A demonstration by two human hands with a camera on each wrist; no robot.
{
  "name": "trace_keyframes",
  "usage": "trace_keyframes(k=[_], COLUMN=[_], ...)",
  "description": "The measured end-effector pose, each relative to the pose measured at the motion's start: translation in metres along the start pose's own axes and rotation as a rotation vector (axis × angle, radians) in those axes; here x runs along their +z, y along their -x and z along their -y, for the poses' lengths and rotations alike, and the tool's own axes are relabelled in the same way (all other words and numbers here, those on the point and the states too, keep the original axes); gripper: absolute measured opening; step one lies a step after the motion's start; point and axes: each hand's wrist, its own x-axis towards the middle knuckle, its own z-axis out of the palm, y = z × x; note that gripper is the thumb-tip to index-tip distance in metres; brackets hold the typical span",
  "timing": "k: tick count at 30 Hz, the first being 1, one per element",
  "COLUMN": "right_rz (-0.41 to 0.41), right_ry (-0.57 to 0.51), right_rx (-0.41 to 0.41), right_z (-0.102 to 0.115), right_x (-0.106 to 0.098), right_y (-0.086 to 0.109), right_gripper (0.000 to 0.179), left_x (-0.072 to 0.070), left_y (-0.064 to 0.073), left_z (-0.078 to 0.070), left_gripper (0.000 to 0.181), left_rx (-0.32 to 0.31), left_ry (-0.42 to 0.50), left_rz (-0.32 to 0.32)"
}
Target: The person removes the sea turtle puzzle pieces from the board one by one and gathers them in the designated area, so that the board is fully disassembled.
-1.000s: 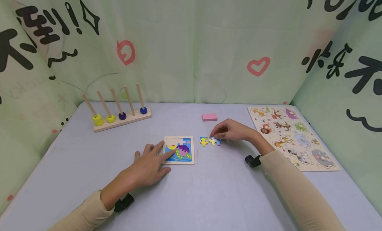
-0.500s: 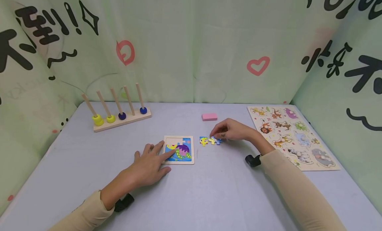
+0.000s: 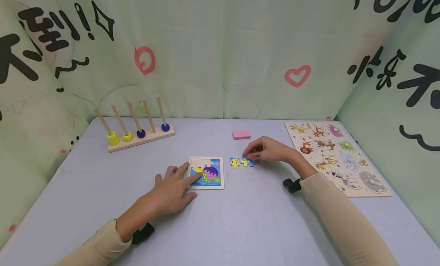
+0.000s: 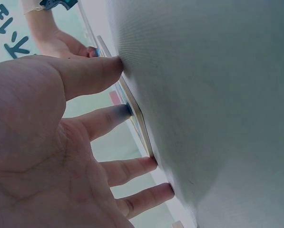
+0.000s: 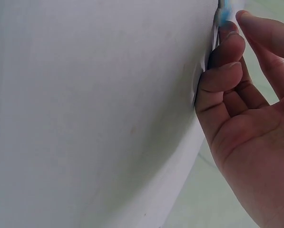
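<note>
My left hand [image 3: 168,191] lies with spread, straight fingers over the left side of a small wooden jigsaw puzzle [image 3: 222,174] with a blue sea picture. Its index finger touches the picture; in the left wrist view the other fingertips of the hand [image 4: 42,137] rest at the board's edge or on the table. A bare wooden gap shows at the picture's upper left. Right of the board, my right hand [image 3: 269,149] pinches a blue-and-yellow puzzle piece [image 3: 251,163] at the table, partly hidden by the fingers. Beside it lies a yellow-and-blue piece [image 3: 234,163].
A pink block [image 3: 241,135] lies behind the pieces. At the back left stands a wooden peg stacker [image 3: 144,137] with yellow and blue beads. A large animal puzzle board [image 3: 330,153] lies at the right under the forearm. Printed curtains [image 3: 223,60] surround the table.
</note>
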Motion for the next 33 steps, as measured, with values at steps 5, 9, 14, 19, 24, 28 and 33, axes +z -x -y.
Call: trace_keyframes(k=[5,9,14,19,24,28,33], right_rz=[-0.008,-0.024,-0.048,-0.041,-0.019,0.003,0.027], right_ry=[-0.012,-0.002,0.023,0.005,-0.017,-0.002,0.025], right_rx=[0.029,0.025,-0.009,-0.041,-0.094,-0.131,-0.150], right_z=[0.002,0.005,0.010,0.019,0.028,0.038,0.051], right_x=[0.000,0.000,0.002,0.008,0.016,0.023,0.031], right_y=[0.001,0.000,-0.006,-0.014,-0.024,-0.032,-0.044], right_gripper=[0.018,0.019,0.019,0.018,0.018,0.018,0.016], left_x=[0.000,0.000,-0.001,-0.001,0.000,-0.001,-0.001], left_y=[0.000,0.000,0.000,0.000,0.000,0.000,-0.001], left_z=[0.000,0.000,0.000,0.000,0.000,0.000,0.000], left_gripper=[0.057,0.056,0.057,0.057,0.057,0.058,0.058], left_rx=[0.000,0.000,0.000,-0.001,-0.002,-0.005,-0.010], left_ry=[0.000,0.000,0.003,0.009,0.003,-0.003,-0.007], left_rz=[0.000,0.001,0.003,0.003,0.007,0.013,0.015])
